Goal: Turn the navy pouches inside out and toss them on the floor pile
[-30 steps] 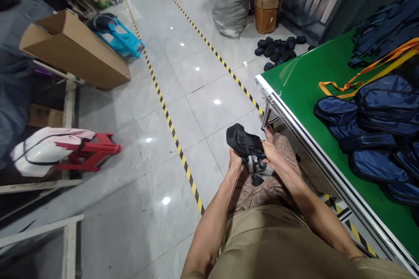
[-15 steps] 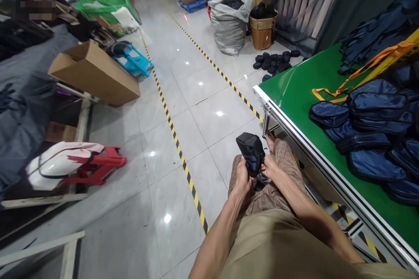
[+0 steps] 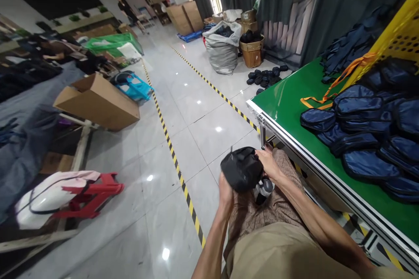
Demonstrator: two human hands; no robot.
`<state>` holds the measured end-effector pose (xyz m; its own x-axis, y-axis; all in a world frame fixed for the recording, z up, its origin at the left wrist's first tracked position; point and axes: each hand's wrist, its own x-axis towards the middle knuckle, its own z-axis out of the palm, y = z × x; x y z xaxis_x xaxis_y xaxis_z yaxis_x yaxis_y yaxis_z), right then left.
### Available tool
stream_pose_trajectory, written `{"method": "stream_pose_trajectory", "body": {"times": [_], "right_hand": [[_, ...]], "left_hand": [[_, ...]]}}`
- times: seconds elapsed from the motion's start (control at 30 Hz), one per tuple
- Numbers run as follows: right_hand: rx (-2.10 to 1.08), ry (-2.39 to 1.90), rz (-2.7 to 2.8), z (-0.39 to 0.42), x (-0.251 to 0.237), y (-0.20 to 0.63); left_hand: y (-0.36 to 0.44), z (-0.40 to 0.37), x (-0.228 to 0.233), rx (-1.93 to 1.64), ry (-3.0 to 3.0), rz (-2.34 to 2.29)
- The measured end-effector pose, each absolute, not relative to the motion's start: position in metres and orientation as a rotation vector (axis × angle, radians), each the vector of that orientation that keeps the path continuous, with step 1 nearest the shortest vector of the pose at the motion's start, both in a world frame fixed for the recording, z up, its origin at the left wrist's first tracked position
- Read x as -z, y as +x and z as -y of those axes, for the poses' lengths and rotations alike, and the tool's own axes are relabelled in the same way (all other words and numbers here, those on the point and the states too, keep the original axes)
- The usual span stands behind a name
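A small black pouch (image 3: 241, 170) is held above my lap, its dark side turned up. My left hand (image 3: 225, 189) grips its left lower edge, with most of the fingers hidden beneath it. On the opposite side, my right hand (image 3: 268, 165) is closed on the pouch's right edge. Just below the pouch, a grey and black object (image 3: 263, 188) rests on my lap; its kind is unclear. To the right, several navy pouches with black trim (image 3: 369, 161) lie piled on the green tabletop (image 3: 284, 100).
Small dark pouches (image 3: 266, 76) lie on the floor beyond the table, near a stuffed white sack (image 3: 222, 52) and a brown bin (image 3: 252, 52). Striped tape (image 3: 175, 157) runs along the floor. At left are a cardboard box (image 3: 101, 102), a red stool (image 3: 98, 196) and a seated person (image 3: 59, 50).
The pouch has turned so that its black side shows broadly, and it has shifted slightly left and down. My hands have moved farther apart, and the view has tilted upward.
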<state>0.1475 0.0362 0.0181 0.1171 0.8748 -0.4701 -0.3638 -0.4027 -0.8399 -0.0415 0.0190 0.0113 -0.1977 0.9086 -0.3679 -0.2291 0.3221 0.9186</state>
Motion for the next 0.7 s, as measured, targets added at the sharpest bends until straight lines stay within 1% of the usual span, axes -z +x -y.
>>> {"method": "stream_pose_trajectory", "body": {"times": [0.03,0.1,0.17,0.2,0.27,0.37,0.47,0.53,0.6,0.63,0.7], "right_hand": [[-1.477,-1.323,0.659,-0.037,-0.031,0.152],[-1.368,-1.293,0.983,-0.034,-0.052,0.162],[-1.207,-1.259,1.361,-0.025,-0.066,0.173],[-1.129,-1.235,1.517,-0.018,-0.070,0.179],[-1.023,-1.205,1.703,-0.003,-0.072,0.191],[-0.944,-1.245,1.859,0.021,-0.065,0.209],[-1.013,-1.311,1.906,0.045,-0.056,0.220],[-1.172,-1.354,1.839,0.059,-0.049,0.223],[-1.352,-1.377,1.731,0.068,-0.041,0.223],[-1.409,-1.382,1.686,0.071,-0.036,0.223],[-1.408,-1.403,1.632,0.076,-0.025,0.223]], "left_hand": [[-0.052,-0.022,-0.030,-1.282,0.809,-1.381],[-0.069,-0.023,-0.064,-1.292,1.080,-1.344],[-0.075,-0.015,-0.086,-1.136,1.287,-1.315],[-0.074,-0.008,-0.089,-1.043,1.376,-1.296],[-0.063,0.008,-0.078,-0.926,1.537,-1.273],[-0.036,0.035,-0.031,-0.978,1.741,-1.262],[-0.015,0.060,0.009,-1.046,1.839,-1.122],[-0.009,0.072,0.016,-0.979,1.699,-1.135],[-0.010,0.078,0.012,-0.793,1.423,-1.149],[-0.013,0.078,0.008,-0.693,1.271,-1.118],[-0.022,0.077,0.004,-0.553,0.976,-0.994]]}}
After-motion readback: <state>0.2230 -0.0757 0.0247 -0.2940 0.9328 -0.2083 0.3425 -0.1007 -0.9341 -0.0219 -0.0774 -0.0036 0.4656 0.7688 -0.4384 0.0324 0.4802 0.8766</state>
